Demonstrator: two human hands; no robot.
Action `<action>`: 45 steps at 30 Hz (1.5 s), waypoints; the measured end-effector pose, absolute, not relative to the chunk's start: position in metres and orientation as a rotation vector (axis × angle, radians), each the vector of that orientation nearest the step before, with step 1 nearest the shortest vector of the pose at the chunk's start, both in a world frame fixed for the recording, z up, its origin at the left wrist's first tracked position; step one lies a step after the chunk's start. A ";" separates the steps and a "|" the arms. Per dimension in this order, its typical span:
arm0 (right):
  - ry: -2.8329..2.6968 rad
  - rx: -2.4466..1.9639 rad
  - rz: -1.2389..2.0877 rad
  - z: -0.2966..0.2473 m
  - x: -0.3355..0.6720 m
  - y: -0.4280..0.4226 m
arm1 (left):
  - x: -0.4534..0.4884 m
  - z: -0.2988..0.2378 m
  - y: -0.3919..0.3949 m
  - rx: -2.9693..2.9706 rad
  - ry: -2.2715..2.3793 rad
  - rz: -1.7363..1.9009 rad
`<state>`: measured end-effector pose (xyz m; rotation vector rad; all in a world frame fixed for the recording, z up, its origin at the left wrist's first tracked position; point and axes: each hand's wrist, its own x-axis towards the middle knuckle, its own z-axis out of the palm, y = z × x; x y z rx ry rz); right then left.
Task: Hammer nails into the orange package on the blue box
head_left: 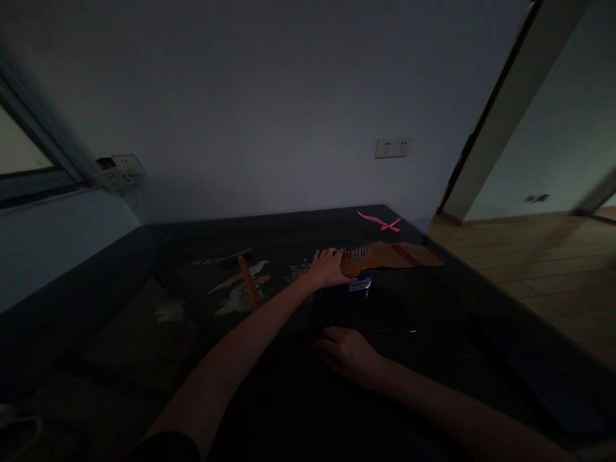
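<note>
My left hand [330, 268] reaches across the dark tabletop, fingers spread, at the left end of a torn strip of cardboard [385, 255]. Several thin dark pins, perhaps nails or screws, stand in a row [356, 251] along that strip. Just below the thumb lies a small blue packet [360, 282] with a pale label; whether the hand touches it I cannot tell. Closer to me, my right hand [349, 356] rests on the table with its fingers curled together. Shadow hides what, if anything, lies inside them.
An orange-brown stick [249, 282] and a dark block [237, 258] lie left of my left arm. A pink scissors-like item [382, 222] is near the far edge. A dark flat object [534, 372] sits at the right. Behind the table [216, 234] rises a wall with sockets [393, 148].
</note>
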<state>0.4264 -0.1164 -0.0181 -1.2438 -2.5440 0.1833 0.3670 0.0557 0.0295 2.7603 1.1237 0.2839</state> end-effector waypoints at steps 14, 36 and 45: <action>-2.019 -1.411 0.077 0.057 0.459 -0.118 | 0.234 0.034 -0.037 2.764 1.004 0.355; -2.065 -1.491 0.406 0.048 0.438 -0.073 | 0.217 0.039 -0.031 2.269 0.876 0.775; -2.000 -1.492 0.405 0.048 0.434 -0.075 | 0.216 0.036 -0.032 2.338 0.857 0.801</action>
